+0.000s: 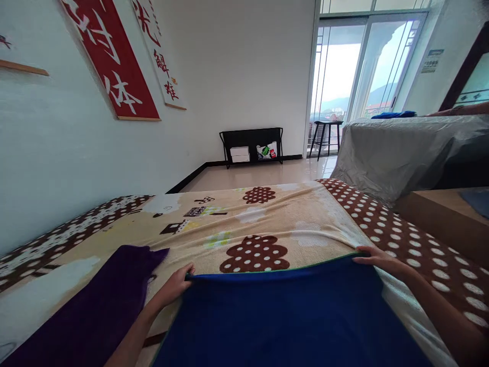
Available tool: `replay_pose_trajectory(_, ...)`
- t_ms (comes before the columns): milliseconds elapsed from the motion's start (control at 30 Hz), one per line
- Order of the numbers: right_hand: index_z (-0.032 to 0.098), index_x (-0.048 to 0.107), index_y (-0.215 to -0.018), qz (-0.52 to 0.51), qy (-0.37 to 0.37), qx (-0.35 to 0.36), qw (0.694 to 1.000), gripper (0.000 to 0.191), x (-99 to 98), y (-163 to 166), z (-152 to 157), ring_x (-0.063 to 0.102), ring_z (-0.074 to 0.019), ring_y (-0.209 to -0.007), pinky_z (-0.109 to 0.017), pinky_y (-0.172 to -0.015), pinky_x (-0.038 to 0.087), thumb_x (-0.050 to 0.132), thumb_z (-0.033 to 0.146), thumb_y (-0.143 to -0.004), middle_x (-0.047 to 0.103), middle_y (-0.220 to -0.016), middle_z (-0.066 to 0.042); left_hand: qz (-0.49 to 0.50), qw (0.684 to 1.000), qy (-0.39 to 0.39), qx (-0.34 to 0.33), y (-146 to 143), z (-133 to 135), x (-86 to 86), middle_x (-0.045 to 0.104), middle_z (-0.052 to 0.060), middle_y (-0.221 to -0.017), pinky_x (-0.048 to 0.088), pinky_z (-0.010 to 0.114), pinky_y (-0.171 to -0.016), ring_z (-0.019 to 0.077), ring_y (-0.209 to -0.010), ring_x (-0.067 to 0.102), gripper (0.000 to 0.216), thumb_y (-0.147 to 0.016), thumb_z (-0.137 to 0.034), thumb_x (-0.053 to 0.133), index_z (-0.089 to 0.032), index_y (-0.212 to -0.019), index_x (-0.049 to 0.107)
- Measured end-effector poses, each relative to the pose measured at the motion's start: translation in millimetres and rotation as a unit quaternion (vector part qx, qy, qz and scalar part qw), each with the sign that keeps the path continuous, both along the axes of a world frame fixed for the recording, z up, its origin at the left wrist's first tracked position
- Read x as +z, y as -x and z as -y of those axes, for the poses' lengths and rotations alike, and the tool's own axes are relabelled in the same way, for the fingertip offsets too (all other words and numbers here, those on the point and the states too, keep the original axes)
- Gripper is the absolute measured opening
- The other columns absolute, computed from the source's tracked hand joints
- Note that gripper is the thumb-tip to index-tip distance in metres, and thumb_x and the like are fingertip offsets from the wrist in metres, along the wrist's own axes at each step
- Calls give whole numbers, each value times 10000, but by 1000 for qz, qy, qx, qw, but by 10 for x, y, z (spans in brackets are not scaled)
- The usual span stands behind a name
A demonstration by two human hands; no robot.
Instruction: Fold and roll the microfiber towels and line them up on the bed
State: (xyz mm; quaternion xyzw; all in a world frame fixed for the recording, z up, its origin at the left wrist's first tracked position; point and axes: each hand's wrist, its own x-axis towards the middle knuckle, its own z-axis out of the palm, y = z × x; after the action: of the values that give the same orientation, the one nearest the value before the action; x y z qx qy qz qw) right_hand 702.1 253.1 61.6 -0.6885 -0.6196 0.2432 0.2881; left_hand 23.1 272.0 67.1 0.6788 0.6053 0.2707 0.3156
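Observation:
A dark blue towel [282, 316] with a thin green edge is stretched out in front of me over the patterned blanket [206, 250]. My left hand [179, 283] pinches its far left corner. At the far right corner, my right hand [378, 259] grips the same edge between thumb and fingers. The far edge runs fairly straight between both hands, sagging slightly, while the near part passes out of the bottom of the view. To the left of my left forearm, a purple towel [103, 300] lies on the blanket, its far end rumpled.
On the right, a table covered with plastic sheeting [385, 153] bears a blue cloth [393, 115], with another person's arm [466, 109] beside it. A black rack [250, 138] and a black stool [326, 135] stand at the back. Scrolls [118, 66] hang on the left wall.

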Motion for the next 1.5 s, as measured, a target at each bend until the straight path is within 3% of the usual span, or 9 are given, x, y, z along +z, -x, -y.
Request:
replay_pose_trajectory(200, 215, 688, -869, -4, -19, -23, 1000, 576, -362, -137, -24, 649, -248, -667, -329, -592, 495, 497, 737, -717, 714, -753, -69, 97, 993, 65, 12, 30, 78, 106, 650, -1, -813, 465, 313, -712, 228, -810, 625, 359, -700, -467, 681, -218, -929, 559)
replay_pose_trajectory(300, 231, 658, -921, 27, -57, -62, 996, 547, -519, -108, -98, 659, -269, -689, -355, -629, 489, 432, 705, -768, 721, -780, -80, 139, 987, 78, 36, -38, 64, 138, 674, 12, -812, 479, 307, -674, 218, -762, 646, 425, -730, -533, 693, -208, -980, 583)
replay_pose_trajectory(567, 220, 587, -1107, 149, -139, -115, 972, 494, -443, -122, -430, 675, -292, -815, -366, -726, 461, 316, 583, -911, 712, -857, -101, 195, 966, -51, 162, 12, -348, 152, 688, 33, -877, 481, 261, -623, 193, -765, 666, 675, -573, -647, 764, -193, -1042, 592)
replay_pose_trajectory(700, 209, 595, -1132, 203, -124, -103, 966, 435, -443, -31, -721, 674, -281, -808, -354, -714, 451, 335, 508, -952, 701, -836, -96, 142, 965, -101, 195, -11, -666, 37, 679, 12, -790, 489, 273, -645, 192, -755, 663, 690, -625, -666, 718, -176, -1093, 585)
replay_pose_trajectory(867, 164, 595, -1155, 240, -88, -91, 962, 406, -503, 96, -1063, 645, -206, -787, -365, -761, 482, 380, 468, -995, 667, -841, -64, 5, 965, -118, 233, -61, -954, -186, 665, 27, -884, 526, 344, -734, 151, -745, 636, 395, -905, -502, 568, -151, -1085, 599)
replay_pose_trajectory(1133, 143, 612, -1061, 223, -23, -73, 972, 349, -730, 125, -1187, 613, -127, -772, -324, -758, 523, 497, 462, -975, 638, -905, -25, -210, 942, -164, 204, -146, -940, -500, 664, 105, -1097, 435, 405, -910, 251, -1045, 612, 298, -956, -253, 403, -188, -1192, 573)
replay_pose_trajectory(1267, 147, 618, -1054, 230, -25, -104, 967, 341, -637, 199, -1103, 614, -134, -796, -335, -774, 522, 512, 460, -966, 640, -924, -31, -277, 923, -177, 202, -225, -862, -411, 657, 135, -1114, 422, 413, -898, 289, -1090, 580, 324, -928, -248, 383, -194, -1131, 628)
replay_pose_trajectory(1367, 149, 602, -1120, 241, -60, -161, 955, 349, -436, 270, -936, 610, -177, -939, -400, -869, 502, 522, 449, -960, 627, -1062, -67, -311, 909, -185, 206, -308, -762, -231, 647, 174, -1095, 387, 516, -929, 342, -1105, 558, 360, -920, -224, 350, -173, -1077, 670)
replay_pose_trajectory(1500, 150, 551, -1241, 251, -130, -151, 947, 399, -211, 691, -720, 539, -245, -1152, -495, -1000, 424, 540, 423, -950, 554, -1259, -106, -324, 912, -208, 144, -803, -645, -72, 605, 218, -1245, 332, 564, -1005, 355, -1218, 519, 450, -922, -180, 305, -140, -1256, 604)
